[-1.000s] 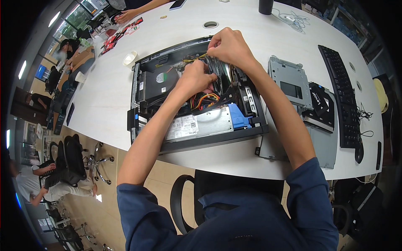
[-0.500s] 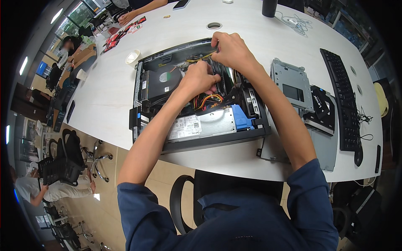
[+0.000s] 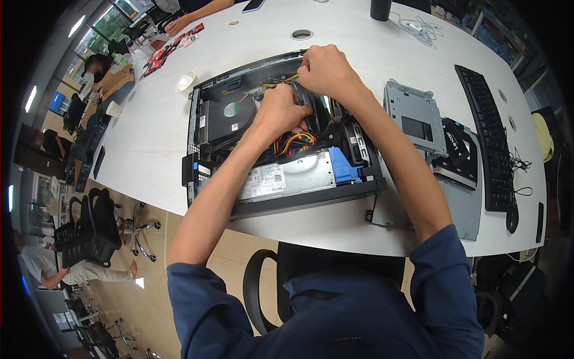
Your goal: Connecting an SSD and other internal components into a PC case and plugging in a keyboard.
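An open black desktop computer case (image 3: 287,206) lies flat on the white table in front of me. My left hand (image 3: 282,110) reaches into its middle, fingers curled and thumb towards the right, beside dark parts; what they grip is hidden. At the far right edge of the case, my right hand (image 3: 327,72) is bent down with its fingers closed near a yellow cable (image 3: 290,78); its fingertips are out of sight. A hard drive (image 3: 232,113) sits left of my left hand. Nearer me are orange and yellow wires (image 3: 299,141), the silver power supply (image 3: 308,172) and a blue plastic latch (image 3: 342,166).
Right of the case lie a metal drive bracket (image 3: 412,113), a black boxed drive (image 3: 461,152), a grey side panel (image 3: 460,209) and a black keyboard (image 3: 485,137). A paper cup (image 3: 186,82) stands beyond the left corner. Another person's hand (image 3: 177,25) rests at the far left.
My view has shifted slightly. Both hands stay in the case in nearly the same pose, with my right hand a little further left over the far edge.
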